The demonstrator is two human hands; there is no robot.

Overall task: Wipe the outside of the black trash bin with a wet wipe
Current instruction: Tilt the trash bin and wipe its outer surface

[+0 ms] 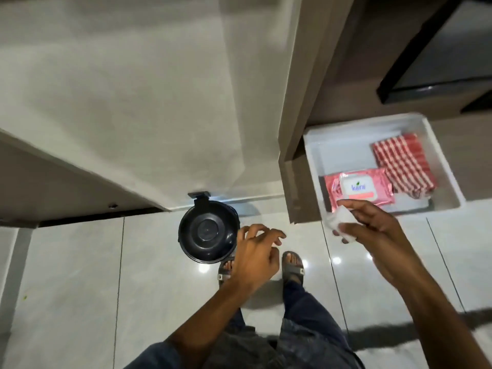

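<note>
The bin stands upright on the floor, lid shut, hinge toward the wall; the right hand pinches a crumpled wipe; the left hand hangs empty, fingers spread.

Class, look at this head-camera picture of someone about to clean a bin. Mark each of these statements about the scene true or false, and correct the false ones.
1. The right hand holds a white wet wipe. True.
2. The black trash bin lies tipped over on the floor. False: it stands upright on the tiled floor by the wall, lid shut.
3. The pink pack of wipes lies in a white tray, beside a red-and-white striped cloth. True.
4. The left hand grips the bin's lid. False: it hovers open beside the bin, holding nothing.
5. The person is barefoot. False: both feet wear sandals.
</note>
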